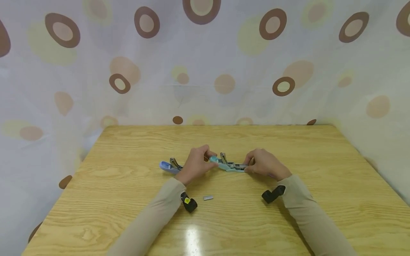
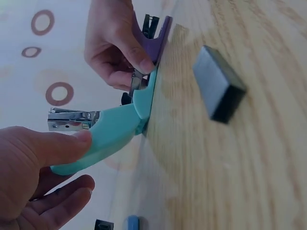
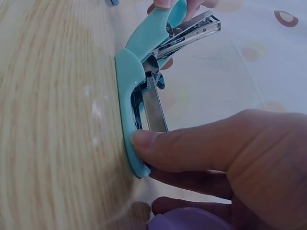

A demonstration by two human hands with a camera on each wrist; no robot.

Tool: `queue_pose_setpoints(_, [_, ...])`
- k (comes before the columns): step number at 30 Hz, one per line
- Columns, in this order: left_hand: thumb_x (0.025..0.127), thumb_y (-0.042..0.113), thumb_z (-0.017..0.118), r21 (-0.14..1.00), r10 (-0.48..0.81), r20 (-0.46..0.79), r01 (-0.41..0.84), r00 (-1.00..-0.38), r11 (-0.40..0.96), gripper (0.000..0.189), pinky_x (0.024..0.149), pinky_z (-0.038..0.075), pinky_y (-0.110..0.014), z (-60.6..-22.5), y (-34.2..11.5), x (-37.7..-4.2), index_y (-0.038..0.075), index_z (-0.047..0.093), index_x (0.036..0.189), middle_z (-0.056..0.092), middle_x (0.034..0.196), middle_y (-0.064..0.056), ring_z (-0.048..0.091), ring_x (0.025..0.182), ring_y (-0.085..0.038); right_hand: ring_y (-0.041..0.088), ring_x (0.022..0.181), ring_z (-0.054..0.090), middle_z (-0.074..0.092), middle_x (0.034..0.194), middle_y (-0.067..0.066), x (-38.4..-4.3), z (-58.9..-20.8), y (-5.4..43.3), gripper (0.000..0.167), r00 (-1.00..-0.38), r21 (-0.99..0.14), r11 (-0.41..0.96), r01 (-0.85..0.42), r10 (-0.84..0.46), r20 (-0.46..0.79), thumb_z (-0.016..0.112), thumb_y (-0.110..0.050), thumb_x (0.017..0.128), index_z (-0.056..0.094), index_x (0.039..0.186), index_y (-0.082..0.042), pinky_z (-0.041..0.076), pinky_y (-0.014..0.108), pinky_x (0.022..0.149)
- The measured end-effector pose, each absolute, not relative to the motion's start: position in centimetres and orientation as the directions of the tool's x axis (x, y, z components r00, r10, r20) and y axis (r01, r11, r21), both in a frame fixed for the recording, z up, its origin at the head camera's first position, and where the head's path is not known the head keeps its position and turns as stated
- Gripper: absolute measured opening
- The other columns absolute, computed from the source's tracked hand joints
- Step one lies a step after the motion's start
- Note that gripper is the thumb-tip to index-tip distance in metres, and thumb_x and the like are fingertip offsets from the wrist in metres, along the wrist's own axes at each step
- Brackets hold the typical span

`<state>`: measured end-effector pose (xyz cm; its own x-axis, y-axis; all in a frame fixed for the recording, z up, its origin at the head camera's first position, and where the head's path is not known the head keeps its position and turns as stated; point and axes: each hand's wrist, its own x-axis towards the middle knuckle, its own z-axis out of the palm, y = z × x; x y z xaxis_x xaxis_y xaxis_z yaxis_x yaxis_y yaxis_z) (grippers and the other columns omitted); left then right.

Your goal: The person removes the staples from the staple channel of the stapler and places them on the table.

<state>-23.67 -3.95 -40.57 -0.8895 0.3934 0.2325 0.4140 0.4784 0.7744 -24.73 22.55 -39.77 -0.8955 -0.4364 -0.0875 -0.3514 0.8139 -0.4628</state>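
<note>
Pinching teal stapler [image 2: 112,130]: left fingers [image 2: 67,202], right fingers [image 3: 194,182] narrowly parted.

A yellowish wooden table [image 1: 128,144] with wavy grain is the main furniture. Behind the table, and along its left and right sides, hangs a whitish curtain [image 1: 205,103] printed with brown rings [image 1: 201,20], peach spots [image 1: 224,84] and pale yellow-green blotches [image 1: 256,39]. A bright reflection [image 1: 192,240] gleams on the table's near part.

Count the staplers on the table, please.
3: a teal one held by the left hand and right hand; a blue one left of the left hand; a purple one by the right hand, largely hidden in the head view.
</note>
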Motion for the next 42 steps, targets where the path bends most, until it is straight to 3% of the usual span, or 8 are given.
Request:
queue_pose_setpoints(6, [0.082,0.006,0.076,0.789,0.369,0.242,0.404,-0.897,0.463,0.02,0.069,0.054,-0.021,-40.7,-3.9,-23.6,0.005,0.056,0.081,0.072,0.105,-0.011,0.067,0.08,-0.017,0.011,0.073,0.059,0.067,0.086,-0.001,-24.9,-39.7,22.3,0.01,-0.847,-0.442,0.774,-0.453,-0.529,-0.058,0.075,-0.012,0.082,0.068,0.089,-0.016,0.05,0.032,0.068])
queue_pose_setpoints(13, [0.082,0.005,0.075,0.773,0.363,0.26,0.418,-0.895,0.477,0.02,0.065,0.054,-0.021,-40.6,-3.7,-23.4,0.004,0.055,0.08,0.072,0.104,-0.013,0.067,0.079,-0.018,0.014,0.079,0.059,0.065,0.091,0.0,-24.8,-39.5,22.1,0.018,-0.794,-0.452,0.7,-0.553,-0.607,0.031,0.071,-0.008,0.085,0.066,0.102,-0.012,0.05,0.032,0.07])
queue_pose_setpoints(20, [0.082,0.005,0.074,0.757,0.361,0.274,0.432,-0.891,0.491,0.019,0.065,0.054,-0.021,-40.4,-3.9,-23.3,0.004,0.055,0.08,0.072,0.104,-0.012,0.067,0.079,-0.017,0.011,0.074,0.056,0.064,0.089,0.004,-25.0,-39.9,21.6,0.016,-0.72,-0.448,0.608,-0.656,-0.682,0.129,0.065,0.002,0.086,0.067,0.093,-0.012,0.049,0.028,0.066])
queue_pose_setpoints(25, [0.082,0.004,0.075,0.758,0.367,0.257,0.422,-0.894,0.497,0.018,0.066,0.053,-0.021,-40.2,-4.3,-23.5,0.004,0.057,0.083,0.072,0.105,-0.012,0.066,0.08,-0.016,0.009,0.07,0.053,0.061,0.089,0.005,-24.9,-40.1,21.2,0.015,-0.71,-0.451,0.601,-0.66,-0.694,0.115,0.062,0.003,0.086,0.066,0.093,-0.01,0.048,0.026,0.064])
queue_pose_setpoints(33, [0.081,0.008,0.076,0.748,0.364,0.19,0.375,-0.912,0.547,0.023,0.059,0.047,-0.023,-39.4,-4.5,-23.3,0.007,0.053,0.081,0.072,0.108,-0.01,0.059,0.068,-0.011,0.011,0.066,0.045,0.055,0.08,0.001,-24.6,-40.6,20.6,0.018,-0.716,-0.491,0.592,-0.639,-0.691,0.099,0.057,0.007,0.083,0.06,0.087,-0.01,0.04,0.024,0.062])
queue_pose_setpoints(42, [0.081,0.007,0.076,0.754,0.368,0.191,0.376,-0.91,0.538,0.022,0.061,0.049,-0.023,-39.3,-4.5,-23.2,0.006,0.055,0.084,0.072,0.107,-0.01,0.06,0.072,-0.013,0.01,0.066,0.044,0.052,0.079,-0.001,-24.5,-40.8,20.6,0.019,-0.711,-0.504,0.582,-0.638,-0.697,0.096,0.056,0.008,0.081,0.056,0.087,-0.011,0.04,0.023,0.061])
